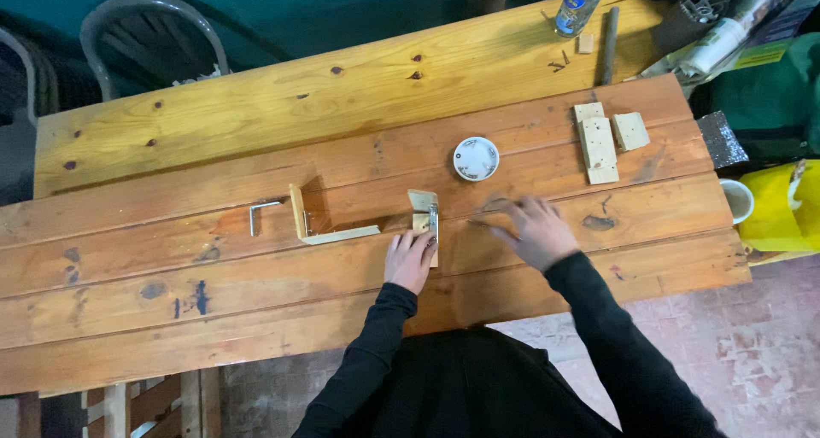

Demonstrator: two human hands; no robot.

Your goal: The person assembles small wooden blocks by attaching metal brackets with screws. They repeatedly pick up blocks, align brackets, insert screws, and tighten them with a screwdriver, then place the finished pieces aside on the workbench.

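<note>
Small wooden corner piece [424, 213] with metal bracket: stands mid-counter, just ahead of the person. Left hand [410, 259]: laid on its near end, grip closed lightly on the wood, steadying it. Right hand [538, 230]: fingers spread wide, holding nothing, flat on the counter [256, 131] beside a thin dark item too small to identify. Judgement: keep the left hand pressing down firmly so the piece stays square while the right picks up. Nearby: larger L-shaped wooden piece [325, 224]; loose metal angle bracket [260, 214]; white round dish [476, 158]; stacked wood offcuts [606, 139]; plastic bottle [582, 2].
</note>
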